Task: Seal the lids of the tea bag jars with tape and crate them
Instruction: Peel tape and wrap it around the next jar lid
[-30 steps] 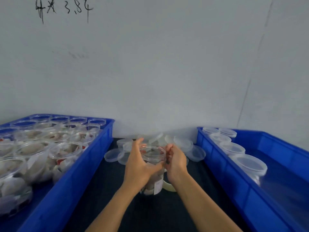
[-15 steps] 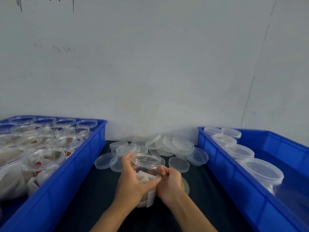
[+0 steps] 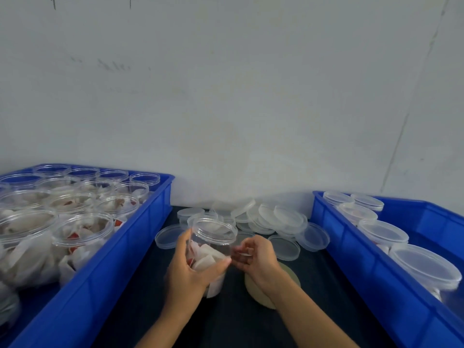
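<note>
My left hand (image 3: pixel 190 270) grips a clear plastic jar (image 3: pixel 213 237) of white tea bags, held upright just above the dark table. I see no lid on its threaded rim. My right hand (image 3: pixel 256 257) is just right of the jar with curled fingers, and pinches what looks like a small clear strip of tape (image 3: pixel 242 251). A tan tape roll (image 3: pixel 288 275) lies flat on the table under my right wrist. Loose clear lids (image 3: pixel 276 219) are piled behind the jar by the wall.
A blue crate (image 3: pixel 140 247) on the left holds several open jars of tea bags. Another blue crate (image 3: pixel 351 259) on the right holds a row of lidded jars along its near wall. A white wall closes the back.
The view has tilted down slightly. My right hand has come off the jar's side and drawn a little to the right. My left hand still holds the jar.
</note>
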Motion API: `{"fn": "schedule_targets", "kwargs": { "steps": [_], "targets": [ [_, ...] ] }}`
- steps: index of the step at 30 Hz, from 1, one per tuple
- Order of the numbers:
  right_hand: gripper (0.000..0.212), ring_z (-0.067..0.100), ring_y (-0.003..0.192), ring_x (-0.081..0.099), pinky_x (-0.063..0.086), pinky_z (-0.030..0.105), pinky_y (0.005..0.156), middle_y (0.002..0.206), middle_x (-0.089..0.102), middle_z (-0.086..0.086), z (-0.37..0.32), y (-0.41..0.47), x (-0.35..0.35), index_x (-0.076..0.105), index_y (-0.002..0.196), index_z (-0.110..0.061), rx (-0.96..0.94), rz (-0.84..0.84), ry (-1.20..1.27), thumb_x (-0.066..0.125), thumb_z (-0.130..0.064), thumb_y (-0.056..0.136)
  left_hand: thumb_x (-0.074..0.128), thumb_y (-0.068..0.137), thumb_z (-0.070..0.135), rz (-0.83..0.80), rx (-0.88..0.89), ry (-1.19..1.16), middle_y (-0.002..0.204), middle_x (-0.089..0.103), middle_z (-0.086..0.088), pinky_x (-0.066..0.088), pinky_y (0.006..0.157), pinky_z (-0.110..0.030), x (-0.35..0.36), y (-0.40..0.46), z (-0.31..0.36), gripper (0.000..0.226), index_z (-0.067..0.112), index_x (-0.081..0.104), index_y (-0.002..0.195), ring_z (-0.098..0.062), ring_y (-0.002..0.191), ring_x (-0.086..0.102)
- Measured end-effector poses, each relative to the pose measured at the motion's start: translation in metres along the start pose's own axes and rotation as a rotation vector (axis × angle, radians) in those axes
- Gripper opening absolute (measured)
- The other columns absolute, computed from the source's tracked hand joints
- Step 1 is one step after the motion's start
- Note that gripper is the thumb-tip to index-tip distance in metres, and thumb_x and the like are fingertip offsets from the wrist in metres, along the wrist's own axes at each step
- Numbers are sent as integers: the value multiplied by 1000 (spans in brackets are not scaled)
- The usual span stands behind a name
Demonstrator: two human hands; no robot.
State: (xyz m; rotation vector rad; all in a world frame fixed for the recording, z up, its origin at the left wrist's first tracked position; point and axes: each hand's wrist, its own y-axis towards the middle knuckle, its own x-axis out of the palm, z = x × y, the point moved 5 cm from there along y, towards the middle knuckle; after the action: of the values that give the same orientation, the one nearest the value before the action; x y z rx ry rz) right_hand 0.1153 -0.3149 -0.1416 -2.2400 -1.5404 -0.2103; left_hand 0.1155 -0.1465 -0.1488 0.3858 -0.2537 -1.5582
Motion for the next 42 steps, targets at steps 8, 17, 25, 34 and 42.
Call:
{"fn": "schedule_targets", "kwargs": {
  "steps": [8,17,25,34,42],
  "targets": [
    [4,27,100,53,48,40,85,102,57,10,-25,59,0,57,88,-11,-366,230,-1055,53,-11,87,76,39,71,135,-10,59,114,53,25,40,76,-15,-23,9,-12,106,45,40,135,5,103,53],
    [63,37,134,26,23,48,110,144,32,19,-8,77,7,33,132,-12,-285,389,-1589,59,-45,85,76,44,69,156,0,32,118,59,18,49,87,-26,-22,10,-18,104,41,40,137,-5,111,57],
    [72,40,134,29,23,52,110,144,36,22,-14,73,-4,28,136,-10,-176,428,-1742,53,-53,85,90,52,47,94,25,88,126,58,5,52,90,-37,-17,7,-18,101,30,36,135,-13,110,59],
    [49,31,112,47,49,38,79,147,32,11,-48,13,-4,27,145,-34,-578,190,-1260,38,-46,99,92,55,36,-84,54,159,111,40,25,39,66,-6,-7,3,-20,95,50,17,112,10,95,50],
    [62,36,102,67,60,41,75,115,62,20,-12,-61,-35,35,124,-25,-236,-53,-30,74,-34,75,87,44,55,-106,144,109,113,54,29,44,72,0,-8,-3,5,87,65,42,117,21,100,53]
  ]
}}
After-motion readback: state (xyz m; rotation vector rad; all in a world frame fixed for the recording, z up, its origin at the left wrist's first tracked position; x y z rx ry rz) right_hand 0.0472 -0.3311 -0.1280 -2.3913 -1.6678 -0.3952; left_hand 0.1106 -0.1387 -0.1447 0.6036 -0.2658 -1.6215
